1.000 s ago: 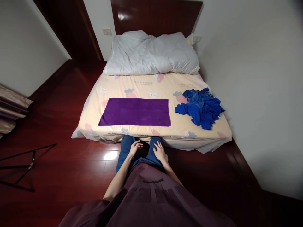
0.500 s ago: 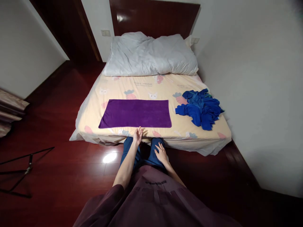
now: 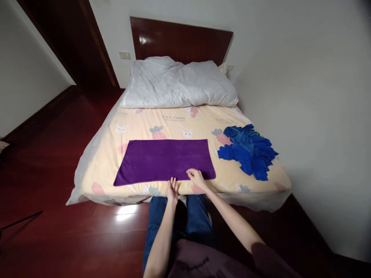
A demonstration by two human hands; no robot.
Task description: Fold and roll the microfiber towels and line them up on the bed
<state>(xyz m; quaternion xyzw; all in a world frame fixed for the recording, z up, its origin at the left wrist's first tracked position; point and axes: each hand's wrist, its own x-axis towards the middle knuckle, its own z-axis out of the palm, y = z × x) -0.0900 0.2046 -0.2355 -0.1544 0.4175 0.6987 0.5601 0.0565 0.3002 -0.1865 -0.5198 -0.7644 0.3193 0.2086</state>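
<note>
A purple towel point(image 3: 165, 160) lies flat and spread out across the near part of the bed point(image 3: 139, 127). My left hand point(image 3: 172, 190) reaches to the towel's near edge with its fingers stretched out together, holding nothing. A little to the right, my right hand point(image 3: 196, 178) rests on the same near edge, fingers loosely bent down onto the cloth. A heap of blue cloths point(image 3: 249, 150) sits on the bed's right side, well away from both hands.
A rumpled white duvet point(image 3: 176, 83) lies at the head of the bed below a dark wooden headboard point(image 3: 179, 38). A white wall runs close along the right. Dark red wooden floor point(image 3: 52, 162) lies to the left and near me.
Both hands have come up from my lap to the towel's near edge, the left first, then the right. The view has moved closer to the bed.
</note>
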